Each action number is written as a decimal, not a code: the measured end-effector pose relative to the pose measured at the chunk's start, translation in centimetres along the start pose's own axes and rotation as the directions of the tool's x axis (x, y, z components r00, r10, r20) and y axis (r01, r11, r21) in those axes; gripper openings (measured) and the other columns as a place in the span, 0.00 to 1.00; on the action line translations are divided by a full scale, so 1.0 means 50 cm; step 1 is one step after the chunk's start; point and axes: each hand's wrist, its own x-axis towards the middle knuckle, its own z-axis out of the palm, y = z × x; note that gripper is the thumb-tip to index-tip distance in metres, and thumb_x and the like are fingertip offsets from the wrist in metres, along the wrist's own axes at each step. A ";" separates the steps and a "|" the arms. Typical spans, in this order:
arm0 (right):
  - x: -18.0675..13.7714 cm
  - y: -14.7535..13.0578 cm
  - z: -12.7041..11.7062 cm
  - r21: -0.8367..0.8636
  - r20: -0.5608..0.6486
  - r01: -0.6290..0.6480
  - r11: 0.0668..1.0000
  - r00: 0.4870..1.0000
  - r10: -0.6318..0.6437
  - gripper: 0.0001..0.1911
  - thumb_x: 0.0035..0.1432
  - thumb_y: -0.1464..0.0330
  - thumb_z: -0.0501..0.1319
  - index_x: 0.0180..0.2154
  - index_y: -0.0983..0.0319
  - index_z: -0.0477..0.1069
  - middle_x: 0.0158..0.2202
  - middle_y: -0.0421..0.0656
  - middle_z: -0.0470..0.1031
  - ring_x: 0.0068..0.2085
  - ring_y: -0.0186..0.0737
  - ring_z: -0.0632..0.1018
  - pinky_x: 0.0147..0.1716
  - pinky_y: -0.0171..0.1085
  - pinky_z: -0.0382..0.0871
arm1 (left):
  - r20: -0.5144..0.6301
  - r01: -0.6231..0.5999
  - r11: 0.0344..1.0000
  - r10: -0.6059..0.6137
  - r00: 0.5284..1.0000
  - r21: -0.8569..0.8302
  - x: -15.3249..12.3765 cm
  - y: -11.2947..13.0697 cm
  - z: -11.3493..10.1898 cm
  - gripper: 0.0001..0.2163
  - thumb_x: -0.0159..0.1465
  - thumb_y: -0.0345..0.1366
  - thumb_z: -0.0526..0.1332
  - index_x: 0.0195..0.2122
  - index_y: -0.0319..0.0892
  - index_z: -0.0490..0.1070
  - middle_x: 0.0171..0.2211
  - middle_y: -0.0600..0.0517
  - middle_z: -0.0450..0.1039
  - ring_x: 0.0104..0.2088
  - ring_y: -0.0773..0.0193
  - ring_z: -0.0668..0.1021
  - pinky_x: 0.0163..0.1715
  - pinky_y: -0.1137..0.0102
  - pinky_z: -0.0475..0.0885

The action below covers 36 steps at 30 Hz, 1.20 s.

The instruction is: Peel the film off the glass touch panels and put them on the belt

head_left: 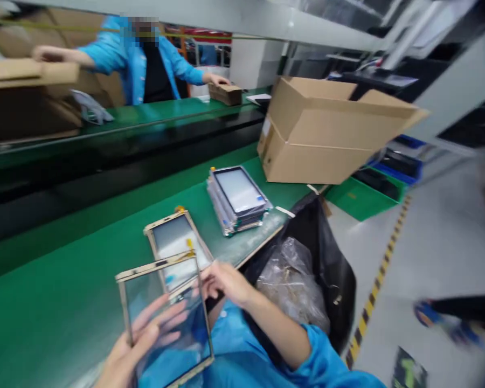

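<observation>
A clear touch screen panel (167, 318) with a tan border and a small orange flex tab is held up, tilted, over the bench's front edge. My left hand (145, 328) grips it by the left side, fingers spread across the glass. At the panel's right edge, the fingers of my right hand (222, 280) are bent and closed on the border. Just behind lies a second tan-bordered panel (180, 237) on the green bench, partly covered by the held one. Farther right is a stack of dark-bordered screen panels (238, 194).
A large open cardboard box (319, 140) stands on the green bench (76, 258). Below the edge hangs a black bag (335, 258) with clear plastic film inside. Green and blue bins (359, 199) sit on the floor. Across the bench, a person (145, 70) in blue touches two boxes.
</observation>
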 end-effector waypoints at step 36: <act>0.017 -0.089 0.063 -0.783 0.389 0.451 0.429 0.893 -0.228 0.07 0.64 0.71 0.54 0.42 0.61 0.69 0.34 0.43 0.73 0.36 0.37 0.74 0.36 0.35 0.67 | 0.282 -0.010 0.904 -0.123 0.951 0.428 -0.102 0.090 -0.030 0.17 0.64 0.37 0.56 0.55 0.43 0.61 0.47 0.45 0.77 0.43 0.58 0.79 0.41 0.67 0.72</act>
